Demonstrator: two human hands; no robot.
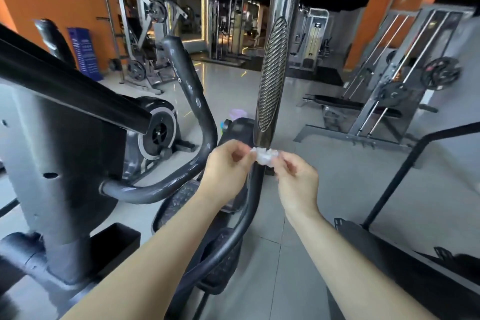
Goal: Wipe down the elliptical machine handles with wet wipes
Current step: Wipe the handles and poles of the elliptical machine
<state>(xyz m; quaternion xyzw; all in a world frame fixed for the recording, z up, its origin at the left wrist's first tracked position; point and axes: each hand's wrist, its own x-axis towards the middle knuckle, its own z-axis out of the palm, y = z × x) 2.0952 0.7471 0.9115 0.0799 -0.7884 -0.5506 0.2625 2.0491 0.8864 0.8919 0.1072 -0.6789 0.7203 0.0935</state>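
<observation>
So I'm holding a small crumpled white wet wipe (265, 156) between both hands, my left hand (227, 166) pinching its left end and my right hand (297, 179) pinching the right end with curled fingers. It's sitting right in front of the bottom of the tall shiny chrome handle with the ribbed oval grip (272, 73). I can't tell if it's actually touching, and the curved dark grey handlebar (197, 112) is looping off to the left.
</observation>
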